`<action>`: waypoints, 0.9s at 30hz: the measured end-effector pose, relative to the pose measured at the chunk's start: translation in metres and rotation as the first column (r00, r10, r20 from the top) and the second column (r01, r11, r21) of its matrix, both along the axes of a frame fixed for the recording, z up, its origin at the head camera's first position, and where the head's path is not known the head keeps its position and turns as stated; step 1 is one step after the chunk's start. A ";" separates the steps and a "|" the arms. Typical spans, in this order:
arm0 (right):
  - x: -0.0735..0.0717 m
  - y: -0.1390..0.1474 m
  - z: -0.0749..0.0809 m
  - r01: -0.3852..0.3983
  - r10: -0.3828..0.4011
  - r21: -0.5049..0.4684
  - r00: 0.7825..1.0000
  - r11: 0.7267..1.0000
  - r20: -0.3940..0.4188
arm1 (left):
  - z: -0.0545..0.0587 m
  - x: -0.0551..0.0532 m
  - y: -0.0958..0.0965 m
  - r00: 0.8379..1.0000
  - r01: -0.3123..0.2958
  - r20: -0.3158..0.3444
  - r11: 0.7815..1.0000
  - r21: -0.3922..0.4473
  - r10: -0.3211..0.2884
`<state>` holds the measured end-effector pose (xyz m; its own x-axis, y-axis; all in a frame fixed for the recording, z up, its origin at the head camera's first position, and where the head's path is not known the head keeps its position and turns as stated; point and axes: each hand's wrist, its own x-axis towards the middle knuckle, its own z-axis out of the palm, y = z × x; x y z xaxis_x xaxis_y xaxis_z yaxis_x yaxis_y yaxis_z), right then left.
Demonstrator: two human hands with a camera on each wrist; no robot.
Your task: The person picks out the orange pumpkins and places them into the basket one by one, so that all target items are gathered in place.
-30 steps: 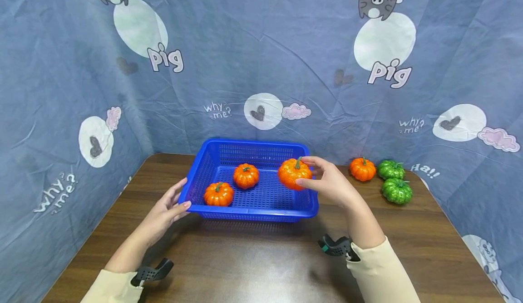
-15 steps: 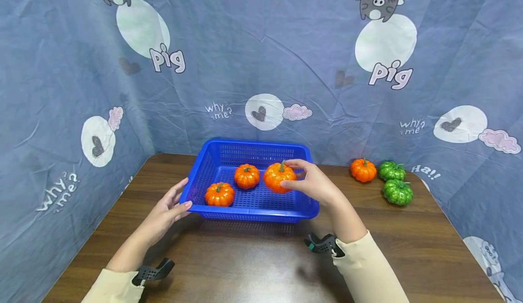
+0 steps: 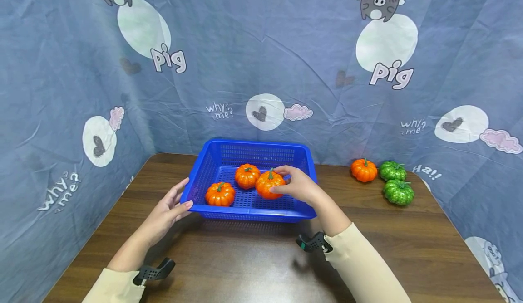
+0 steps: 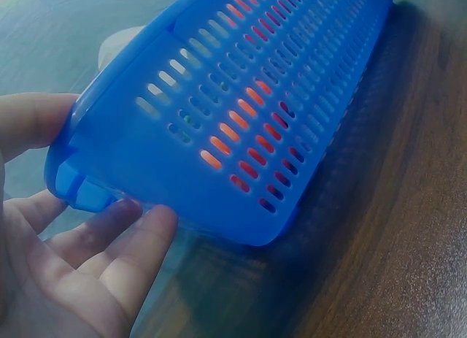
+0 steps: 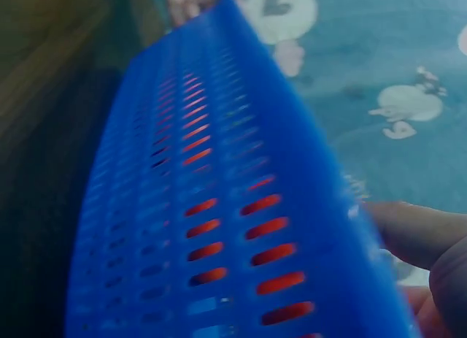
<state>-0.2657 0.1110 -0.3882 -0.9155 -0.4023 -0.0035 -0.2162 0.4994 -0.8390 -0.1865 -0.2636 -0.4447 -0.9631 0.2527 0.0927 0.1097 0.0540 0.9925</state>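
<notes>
A blue slotted plastic basket stands on the table near the backdrop. My left hand grips its left front corner, thumb on the rim and fingers beneath, as the left wrist view also shows. Inside the basket, my right hand holds an orange pumpkin by its right side, green stem upward. Two more orange pumpkins lie in the basket: one near the middle, the other at the front left. In the right wrist view the basket wall hides the held pumpkin except for orange through the slots.
On the right of the wooden table sit an orange pumpkin, a green pumpkin and another green pumpkin. A blue printed cloth hangs behind the table and along its sides.
My right hand has moved left and slightly down with the orange pumpkin, from the basket's right side toward the middle pumpkin. The left hand keeps its grip on the corner.
</notes>
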 end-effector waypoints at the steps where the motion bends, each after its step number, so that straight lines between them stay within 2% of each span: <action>1: -0.002 -0.001 -0.002 0.000 0.001 0.022 1.000 1.000 -0.009 | 0.000 0.000 0.000 1.000 -0.001 0.000 1.000 0.000 0.001; 9: -0.009 -0.009 -0.013 -0.016 0.028 0.191 0.997 0.981 -0.065 | -0.001 -0.001 -0.001 1.000 0.002 -0.001 1.000 0.002 -0.002; 14: -0.011 -0.011 -0.013 -0.046 0.063 0.226 0.996 0.973 -0.069 | -0.001 -0.001 -0.001 1.000 0.003 -0.001 1.000 0.005 -0.003; 22: -0.015 -0.011 -0.008 -0.098 0.108 0.270 0.994 0.958 -0.023 | -0.001 -0.002 -0.001 1.000 -0.002 0.001 1.000 0.004 0.002; 27: -0.018 -0.011 -0.012 -0.115 0.119 0.275 0.993 0.955 0.002 | -0.001 -0.001 -0.001 1.000 -0.007 0.010 1.000 -0.012 0.007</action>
<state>-0.2840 0.1000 -0.4005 -0.8630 -0.4918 -0.1155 -0.2981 0.6803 -0.6696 -0.1876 -0.2646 -0.4454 -0.9656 0.2473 0.0800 0.0993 0.0665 0.9928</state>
